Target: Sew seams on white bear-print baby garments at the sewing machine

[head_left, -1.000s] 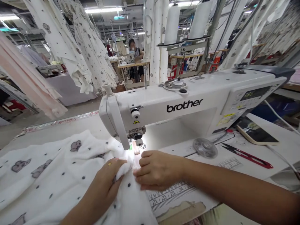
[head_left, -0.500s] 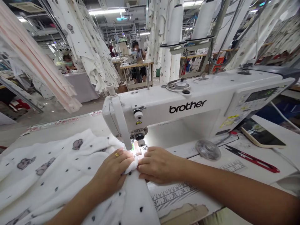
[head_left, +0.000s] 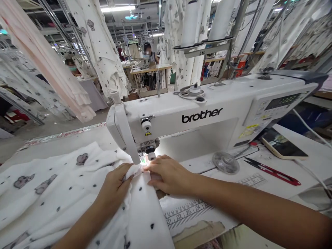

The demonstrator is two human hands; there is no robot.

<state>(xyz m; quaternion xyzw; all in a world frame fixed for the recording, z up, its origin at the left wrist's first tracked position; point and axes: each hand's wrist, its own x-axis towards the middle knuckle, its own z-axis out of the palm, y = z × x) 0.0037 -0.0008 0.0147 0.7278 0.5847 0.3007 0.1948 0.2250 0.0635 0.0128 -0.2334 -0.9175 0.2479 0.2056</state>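
Note:
White fleecy fabric (head_left: 77, 190) with grey animal figures and small dark marks is spread over the left of the table and under the needle area of a white sewing machine (head_left: 166, 117). My left hand (head_left: 115, 183) is closed on a bunched fold of it, just left of and in front of the needle. On the other side, my right hand (head_left: 172, 176) has its fingertips pressed together at the fabric's edge, close to the lit presser foot. The fingers hide part of the edge, and the needle tip is hard to make out.
Right of my forearm lie red-handled thread snips (head_left: 272, 171), a clear round dish (head_left: 225, 162) and a phone (head_left: 284, 143). A printed ruler (head_left: 186, 212) runs along the table's front. Thread cones (head_left: 190, 27) stand behind the machine. Hanging fabric and two people are farther back.
My left hand has shifted left, away from the needle, its fingers more curled around the fold. The right hand's fingers have reached leftward over the fabric edge. The whole view has shifted slightly.

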